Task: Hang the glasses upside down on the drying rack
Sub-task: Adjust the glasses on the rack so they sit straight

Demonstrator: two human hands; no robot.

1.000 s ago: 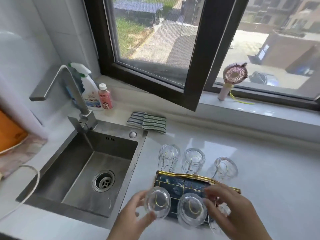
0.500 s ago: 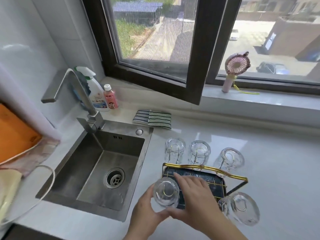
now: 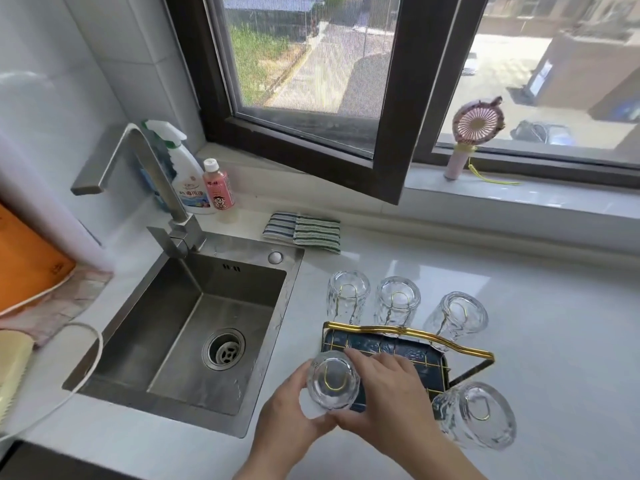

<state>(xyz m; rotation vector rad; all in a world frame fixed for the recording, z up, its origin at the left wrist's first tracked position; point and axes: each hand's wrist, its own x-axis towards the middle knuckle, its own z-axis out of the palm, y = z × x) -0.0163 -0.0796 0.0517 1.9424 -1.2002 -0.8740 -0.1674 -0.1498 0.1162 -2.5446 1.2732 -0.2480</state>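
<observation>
Right hand (image 3: 388,396) hides the rack's (image 3: 408,332) middle. Both hands, left (image 3: 291,410) too, clamp a clear ribbed glass (image 3: 333,381), upside down on the near-left gold hook by the sink (image 3: 194,327).

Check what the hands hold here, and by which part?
Both hands, left hand and right hand, hold one upturned glass by its side wall, over a rack prong.

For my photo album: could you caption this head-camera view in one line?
Both hands, left hand and right hand, cup an upturned glass on the gold drying rack beside the sink.
</observation>
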